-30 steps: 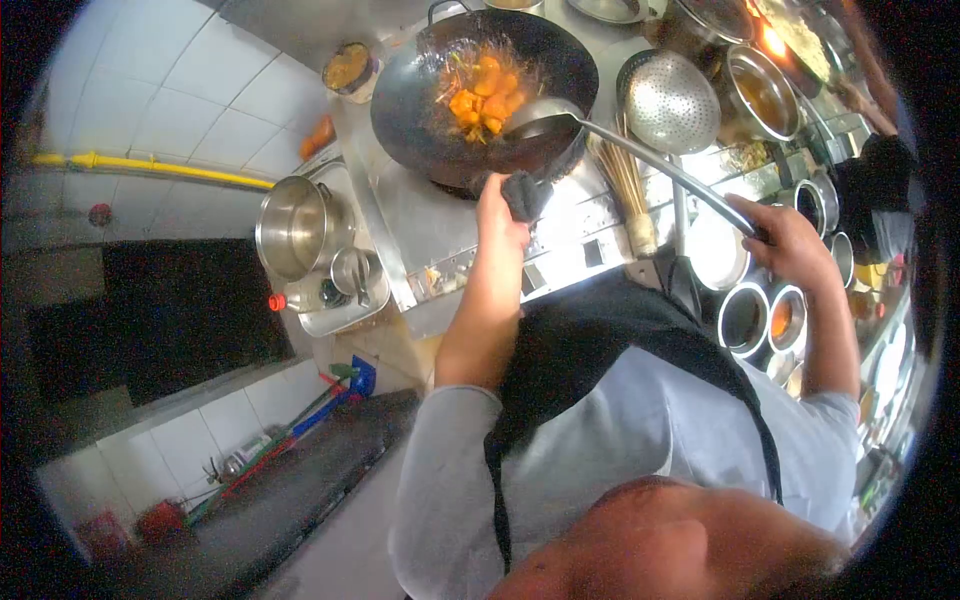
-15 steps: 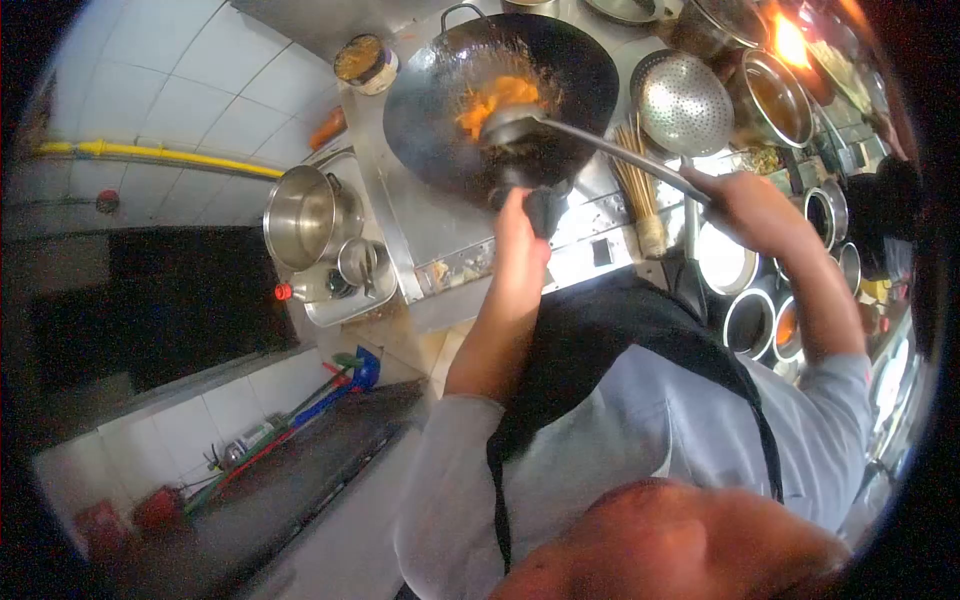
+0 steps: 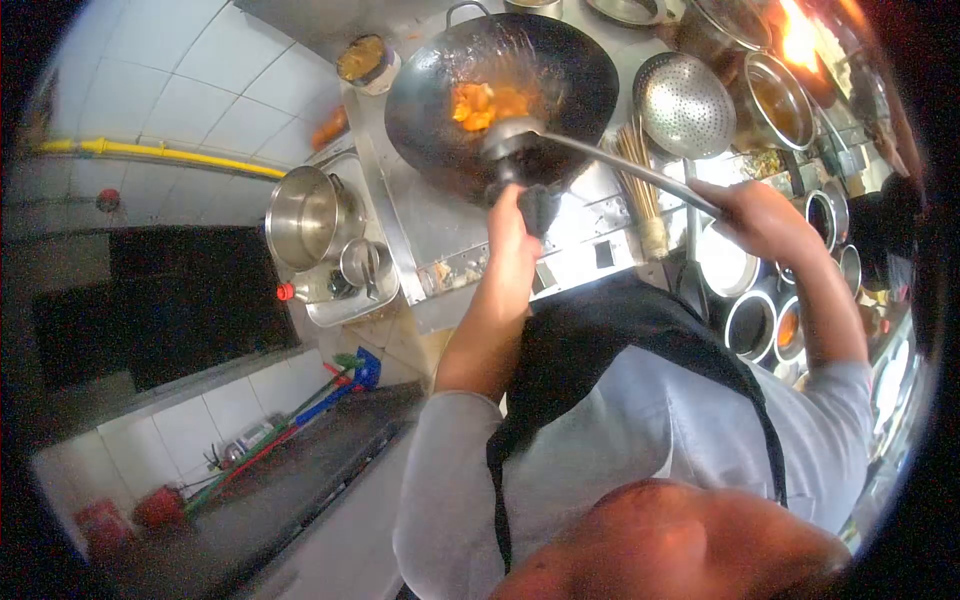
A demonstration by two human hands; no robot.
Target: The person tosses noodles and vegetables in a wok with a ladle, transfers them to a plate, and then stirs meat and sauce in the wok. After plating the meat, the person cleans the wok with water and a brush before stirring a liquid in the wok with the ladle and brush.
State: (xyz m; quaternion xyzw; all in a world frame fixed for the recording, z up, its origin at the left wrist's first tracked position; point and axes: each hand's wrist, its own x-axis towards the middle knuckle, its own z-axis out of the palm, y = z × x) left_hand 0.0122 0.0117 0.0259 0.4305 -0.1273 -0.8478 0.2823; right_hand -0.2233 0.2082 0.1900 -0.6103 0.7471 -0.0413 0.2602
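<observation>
A large dark wok (image 3: 425, 115) sits on the stove, with orange pieces of food (image 3: 478, 105) and some sauce in it. My left hand (image 3: 512, 228) is closed round the wok's near handle, with a dark cloth (image 3: 540, 208) between. In my right hand (image 3: 765, 220) is the long handle of a metal ladle (image 3: 515, 132). The ladle's bowl is inside the wok, just on the near side of the food.
Right of the wok lie a bamboo brush (image 3: 650, 225) and a perforated strainer (image 3: 685, 105). Beyond them stand a pot of brown liquid (image 3: 778, 100) and a flame (image 3: 797, 40). A steel pot (image 3: 303, 215) is at the left; a tub (image 3: 367, 64) stands behind it.
The food has gathered into a tighter heap toward the wok's left. The ladle bowl has come slightly nearer to me, and my left hand has shifted a little left.
</observation>
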